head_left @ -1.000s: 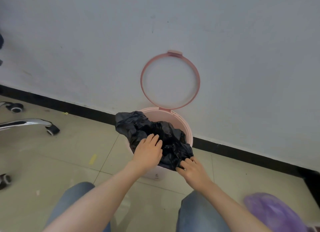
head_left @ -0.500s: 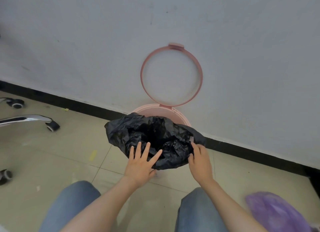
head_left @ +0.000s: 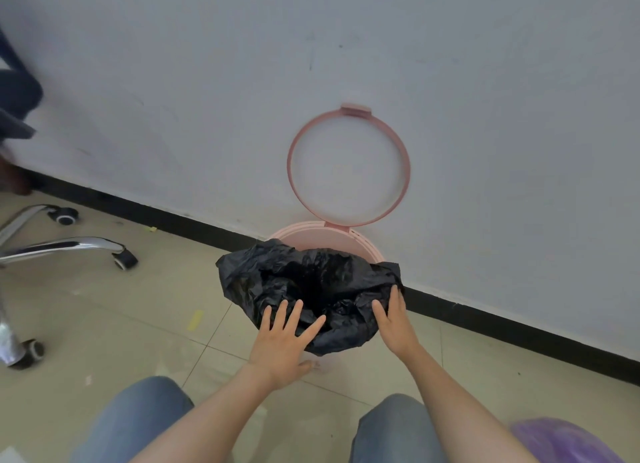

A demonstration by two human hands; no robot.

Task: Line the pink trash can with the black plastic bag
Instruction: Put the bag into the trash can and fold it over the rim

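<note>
Black plastic bag [head_left: 308, 291] draped over the pink trash can [head_left: 346, 236], retaining ring [head_left: 349, 166] raised to free its rim; our left hand [head_left: 282, 345] and right hand [head_left: 394, 320] press it flat, fingers splayed, grasping nothing.

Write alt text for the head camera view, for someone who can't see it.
Two bare hands, left hand and right hand, press a black plastic bag over the front of a pink trash can. Its ring lid stands open against a white wall.
</note>
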